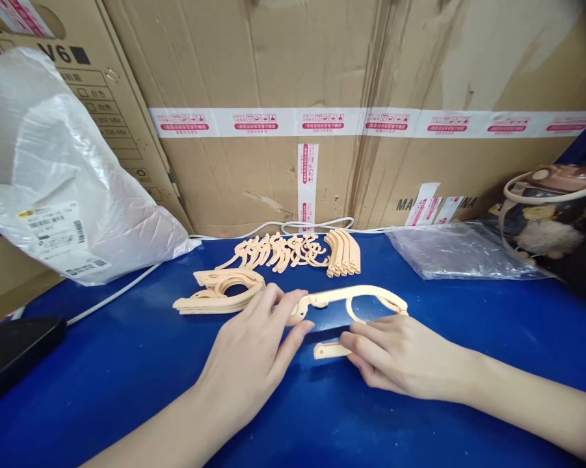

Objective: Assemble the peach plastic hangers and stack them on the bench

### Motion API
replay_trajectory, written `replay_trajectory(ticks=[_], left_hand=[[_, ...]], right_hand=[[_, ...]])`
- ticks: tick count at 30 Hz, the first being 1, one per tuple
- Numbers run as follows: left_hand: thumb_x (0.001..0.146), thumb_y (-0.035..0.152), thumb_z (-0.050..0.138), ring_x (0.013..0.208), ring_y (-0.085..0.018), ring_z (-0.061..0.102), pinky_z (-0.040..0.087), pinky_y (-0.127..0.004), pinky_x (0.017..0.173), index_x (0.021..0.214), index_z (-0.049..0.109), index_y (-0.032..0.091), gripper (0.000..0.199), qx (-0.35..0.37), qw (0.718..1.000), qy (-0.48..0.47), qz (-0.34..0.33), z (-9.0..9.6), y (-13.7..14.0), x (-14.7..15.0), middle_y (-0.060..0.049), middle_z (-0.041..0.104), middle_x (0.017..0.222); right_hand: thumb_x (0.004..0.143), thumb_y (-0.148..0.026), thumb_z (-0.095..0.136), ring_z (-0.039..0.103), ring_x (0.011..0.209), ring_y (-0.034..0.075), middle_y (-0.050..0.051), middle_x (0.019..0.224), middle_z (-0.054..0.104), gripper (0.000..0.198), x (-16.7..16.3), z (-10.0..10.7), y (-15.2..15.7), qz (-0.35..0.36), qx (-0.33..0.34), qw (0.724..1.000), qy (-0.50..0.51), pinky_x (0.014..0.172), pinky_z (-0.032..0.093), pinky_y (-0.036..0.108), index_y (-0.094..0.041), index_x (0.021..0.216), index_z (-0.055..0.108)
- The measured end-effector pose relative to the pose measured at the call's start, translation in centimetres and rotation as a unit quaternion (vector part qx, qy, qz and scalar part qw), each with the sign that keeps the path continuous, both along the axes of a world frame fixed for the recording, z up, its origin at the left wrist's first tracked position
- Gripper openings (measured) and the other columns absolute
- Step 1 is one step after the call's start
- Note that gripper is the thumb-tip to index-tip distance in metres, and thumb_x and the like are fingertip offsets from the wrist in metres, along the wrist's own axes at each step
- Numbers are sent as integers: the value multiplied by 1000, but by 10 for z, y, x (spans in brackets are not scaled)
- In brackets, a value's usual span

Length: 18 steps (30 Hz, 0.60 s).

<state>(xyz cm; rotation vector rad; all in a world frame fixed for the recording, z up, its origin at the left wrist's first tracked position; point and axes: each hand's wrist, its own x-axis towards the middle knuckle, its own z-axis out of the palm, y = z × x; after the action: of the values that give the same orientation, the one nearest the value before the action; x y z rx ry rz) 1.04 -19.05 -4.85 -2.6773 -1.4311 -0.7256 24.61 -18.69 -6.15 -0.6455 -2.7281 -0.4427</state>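
Gripping the left end of a peach-coloured curved frame (356, 291) between thumb and fingers, our left hand (256, 344) is closed on it. This frame lies crosswise between our two hands, over the blue table (293, 416), and a thin curved part shows below its right half. Our right hand (404, 354) pinches a straight piece (328, 351), whose free end points to the left, nearer to us than the frame; if this hand also touches the frame, we cannot tell. Just beyond our left hand we see a pile of similar frames (212, 304). Farther away is a row of small curved parts (278, 252), and next to it, on the right, a bundle of curved arms (344, 253). Behind these parts runs a white cable (317, 225), before a large cardboard box (253, 175).
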Motion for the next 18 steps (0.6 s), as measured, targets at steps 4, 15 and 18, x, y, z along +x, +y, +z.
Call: replay_trajectory(ticks=[4, 15, 18], left_hand=[[100, 35, 28, 92, -19, 62, 51, -28, 67, 118, 46, 25, 27, -42, 999, 12, -6, 0, -2, 2, -2, 57, 104], [98, 27, 26, 69, -17, 58, 39, -27, 57, 86, 48, 21, 25, -97, 992, -1, -78, 2, -1, 5, 1, 58, 79], [98, 26, 26, 69, -17, 57, 38, -28, 59, 87, 47, 21, 24, -129, 986, 3, -106, 0, -2, 5, 1, 59, 80]], right_hand=[[96, -20, 35, 51, 46, 11, -1, 69, 60, 22, 0, -1, -1, -17, -16, 999, 22, 47, 38, 26, -16, 93, 56], [102, -30, 31, 60, 60, 12, 2, 81, 66, 31, 0, 4, 3, -34, -89, 993, 71, 56, 43, 25, -16, 108, 58], [102, -30, 31, 59, 61, 12, 2, 80, 65, 32, 0, 5, 3, -31, -92, 992, 78, 56, 42, 24, -16, 109, 58]])
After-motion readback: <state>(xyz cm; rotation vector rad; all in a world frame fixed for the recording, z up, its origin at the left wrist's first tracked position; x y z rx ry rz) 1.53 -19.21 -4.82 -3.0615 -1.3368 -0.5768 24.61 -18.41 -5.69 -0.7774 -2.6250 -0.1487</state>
